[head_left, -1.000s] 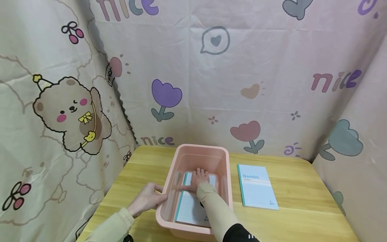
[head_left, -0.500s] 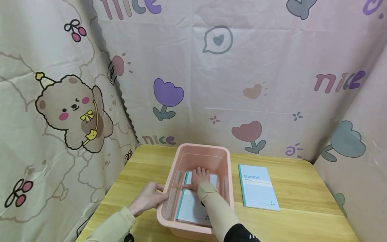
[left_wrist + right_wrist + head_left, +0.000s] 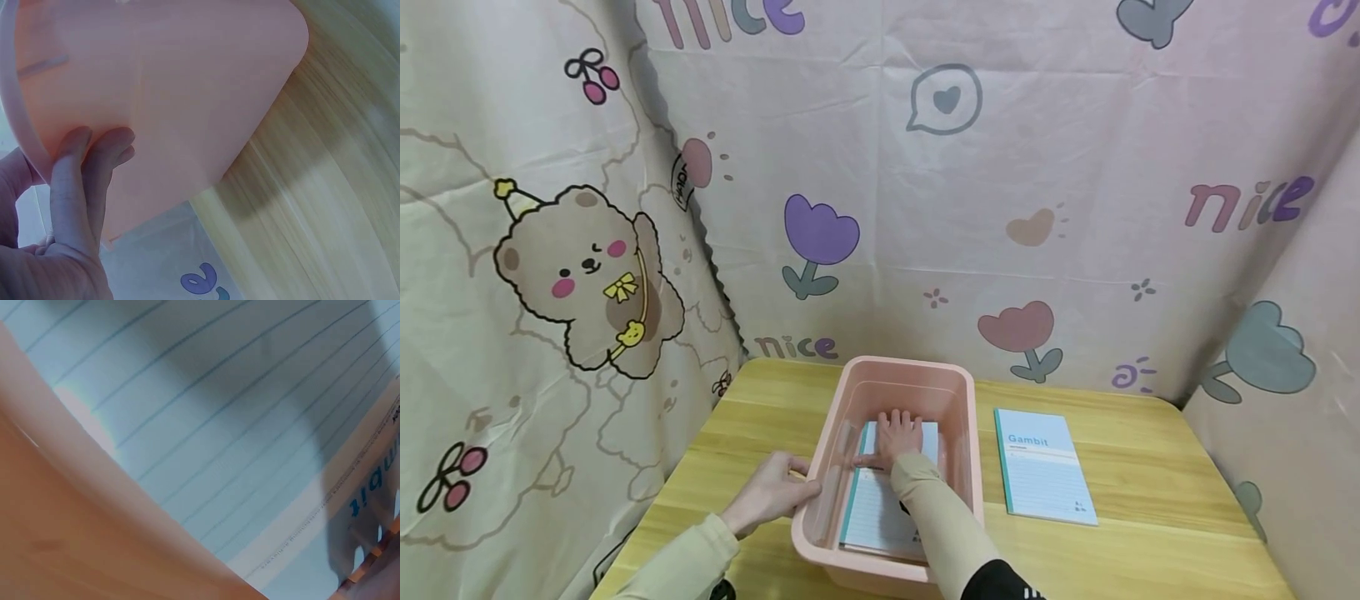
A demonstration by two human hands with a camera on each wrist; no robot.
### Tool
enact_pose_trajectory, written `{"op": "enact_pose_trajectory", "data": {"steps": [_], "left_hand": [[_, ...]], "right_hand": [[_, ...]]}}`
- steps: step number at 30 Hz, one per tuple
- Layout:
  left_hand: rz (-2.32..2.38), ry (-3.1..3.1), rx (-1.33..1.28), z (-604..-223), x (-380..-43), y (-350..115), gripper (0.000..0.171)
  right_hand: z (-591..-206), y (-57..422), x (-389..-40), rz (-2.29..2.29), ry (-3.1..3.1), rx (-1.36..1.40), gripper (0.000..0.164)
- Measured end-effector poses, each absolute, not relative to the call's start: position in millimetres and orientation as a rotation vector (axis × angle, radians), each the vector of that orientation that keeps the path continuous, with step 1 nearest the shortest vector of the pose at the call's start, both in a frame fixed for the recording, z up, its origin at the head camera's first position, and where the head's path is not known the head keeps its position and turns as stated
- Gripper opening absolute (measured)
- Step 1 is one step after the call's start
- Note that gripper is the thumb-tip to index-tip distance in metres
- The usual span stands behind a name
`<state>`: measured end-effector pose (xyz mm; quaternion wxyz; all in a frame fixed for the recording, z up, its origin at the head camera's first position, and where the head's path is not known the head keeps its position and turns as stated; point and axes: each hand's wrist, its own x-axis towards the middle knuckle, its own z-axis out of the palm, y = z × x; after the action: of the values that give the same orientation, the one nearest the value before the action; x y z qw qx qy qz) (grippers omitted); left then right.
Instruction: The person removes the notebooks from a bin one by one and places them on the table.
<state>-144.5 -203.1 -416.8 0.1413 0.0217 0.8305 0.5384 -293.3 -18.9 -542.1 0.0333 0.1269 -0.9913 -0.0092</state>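
A pink plastic bin (image 3: pixel 910 396) stands on the wooden table, with a light blue lined notebook (image 3: pixel 872 512) lying flat inside it. My left hand (image 3: pixel 771 496) grips the bin's left rim. In the left wrist view, the fingers of the left hand (image 3: pixel 75 200) lie against the outer wall of the bin (image 3: pixel 194 112). Down in the bin, my right hand (image 3: pixel 898 437) rests with spread fingers on the upper part of the notebook. The right wrist view shows the notebook's ruled cover (image 3: pixel 206 419) up close, beside the bin's wall (image 3: pixel 87 519). My right forearm hides part of the notebook.
A second notebook (image 3: pixel 1048 475), marked "Gambit", lies on the yellow wooden table (image 3: pixel 1165 483) to the right of the bin. Printed cloth (image 3: pixel 880 167) hangs behind the table and along both sides.
My right hand and the notebook under it have shifted slightly toward the bin's far end. My left hand keeps its grip on the rim. The head view has turned a little.
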Motion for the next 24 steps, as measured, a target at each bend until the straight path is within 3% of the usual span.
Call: {"op": "enact_pose_trajectory", "data": {"steps": [19, 24], "left_hand": [[1.568, 2.377, 0.048, -419.9, -145.1, -202.0, 0.043], [1.567, 2.381, 0.057, -420.5, -146.2, -203.2, 0.043]], "right_hand": [[-540.1, -14.5, -301.9, 0.238, -3.066, 0.394, 0.106], [-536.9, -17.2, -303.2, 0.203, -3.03, 0.352, 0.099]]}}
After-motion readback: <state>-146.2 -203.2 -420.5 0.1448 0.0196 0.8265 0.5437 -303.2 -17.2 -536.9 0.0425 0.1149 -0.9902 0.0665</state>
